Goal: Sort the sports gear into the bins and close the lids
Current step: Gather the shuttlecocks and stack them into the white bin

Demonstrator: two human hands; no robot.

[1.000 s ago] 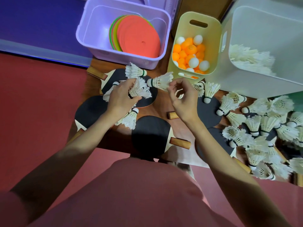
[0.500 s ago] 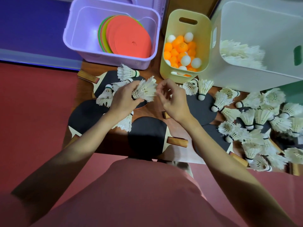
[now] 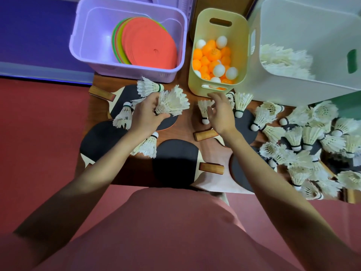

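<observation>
My left hand (image 3: 145, 116) grips a bunch of white shuttlecocks (image 3: 172, 102) above a black table-tennis paddle (image 3: 125, 98). My right hand (image 3: 221, 114) hovers with fingers loosely spread beside a single shuttlecock (image 3: 204, 109) that stands cork-down on the wooden table; whether it touches it is unclear. The white bin (image 3: 304, 79) at the back right holds shuttlecocks. The yellow bin (image 3: 242, 45) holds orange and white balls. The purple bin (image 3: 82, 47) holds flat coloured discs. All three bins stand without lids.
Several black paddles (image 3: 175, 161) with wooden handles lie across the table in front of me. A large pile of loose shuttlecocks (image 3: 304, 141) covers the right side. More shuttlecocks (image 3: 125, 116) lie around my left hand. Red floor lies to the left.
My right hand passed a shuttlecock into the bunch in my left hand, let go, and moved right to another shuttlecock by the yellow bin.
</observation>
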